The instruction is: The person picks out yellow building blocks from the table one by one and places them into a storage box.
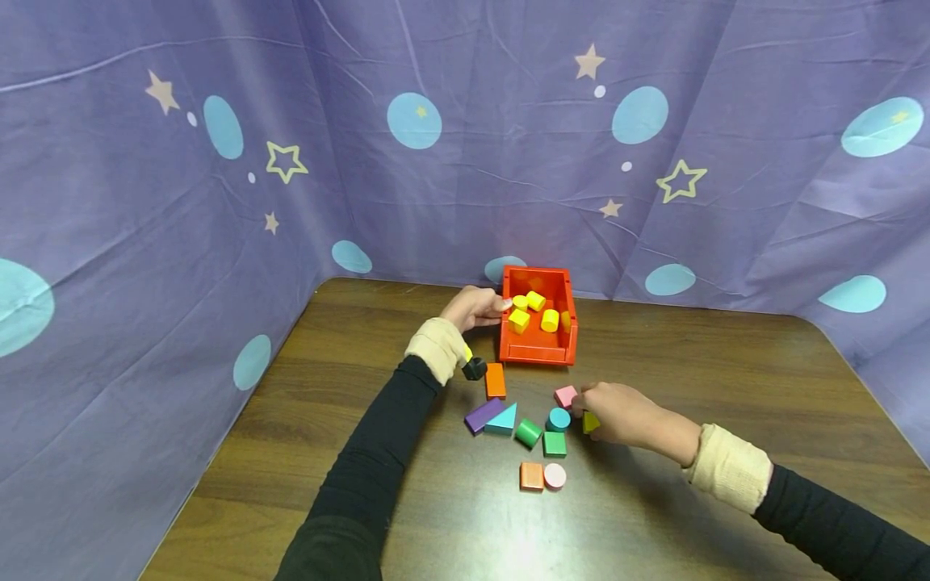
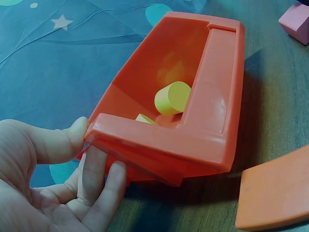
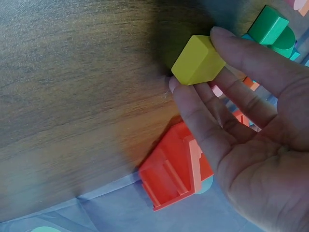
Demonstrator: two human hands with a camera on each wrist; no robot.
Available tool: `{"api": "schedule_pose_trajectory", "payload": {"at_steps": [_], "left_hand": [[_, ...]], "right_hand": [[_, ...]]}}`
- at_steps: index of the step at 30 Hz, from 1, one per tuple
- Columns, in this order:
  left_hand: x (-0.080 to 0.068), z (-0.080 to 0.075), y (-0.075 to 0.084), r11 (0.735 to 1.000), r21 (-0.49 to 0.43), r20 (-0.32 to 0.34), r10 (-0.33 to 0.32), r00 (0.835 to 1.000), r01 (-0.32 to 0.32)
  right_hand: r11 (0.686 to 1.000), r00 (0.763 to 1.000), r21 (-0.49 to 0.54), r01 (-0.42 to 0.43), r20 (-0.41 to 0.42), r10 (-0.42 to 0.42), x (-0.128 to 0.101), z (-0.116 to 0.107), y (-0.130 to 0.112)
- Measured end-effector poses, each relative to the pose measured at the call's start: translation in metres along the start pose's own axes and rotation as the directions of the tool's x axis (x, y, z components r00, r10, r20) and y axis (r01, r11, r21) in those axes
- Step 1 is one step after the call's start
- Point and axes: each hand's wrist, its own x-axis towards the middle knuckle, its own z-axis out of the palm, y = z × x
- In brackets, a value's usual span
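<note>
My left hand (image 1: 475, 308) grips the left side wall of a red plastic bin (image 1: 538, 355), thumb on the rim and fingers under it, as the left wrist view shows. Several yellow blocks lie inside the bin, among them a cylinder (image 2: 173, 98). To the right and nearer, my right hand (image 1: 621, 413) pinches a yellow block (image 3: 198, 60) between thumb and fingertips, just above or at the table; contact cannot be told. Beside that hand are a pink block (image 1: 565, 396) and a blue cylinder (image 1: 558, 419).
Before the bin lie an orange block (image 1: 496, 380), a purple block (image 1: 483, 415), a blue triangle (image 1: 503, 420), a green cylinder (image 1: 529, 433) and a green block (image 1: 555, 444). Nearer are another orange block (image 1: 531, 476) and a pink round block (image 1: 555, 476). A patterned curtain (image 1: 465, 202) borders the table.
</note>
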Motion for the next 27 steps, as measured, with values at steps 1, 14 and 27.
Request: {"api": "schedule_pose_trajectory", "payload": {"at_steps": [1, 14, 27], "left_hand": [[-0.0021, 0.001, 0.0006, 1.0, 0.003, -0.007, -0.003, 1.0, 0.003], [-0.0056, 0.0001, 0.0019, 1.0, 0.003, 0.004, -0.006, 1.0, 0.006], [-0.007, 0.0005, 0.0018, 1.0, -0.003, 0.01, -0.008, 1.0, 0.008]], "right_hand": [[1.0, 1.0, -0.001, 0.0, 0.0, 0.0, 0.0001, 0.0, 0.0], [1.0, 1.0, 0.008, -0.004, 0.016, 0.003, 0.0017, 0.0002, -0.0001], [0.999, 1.0, 0.025, 0.021, 0.005, -0.021, 0.0041, -0.0041, 0.0043]]}}
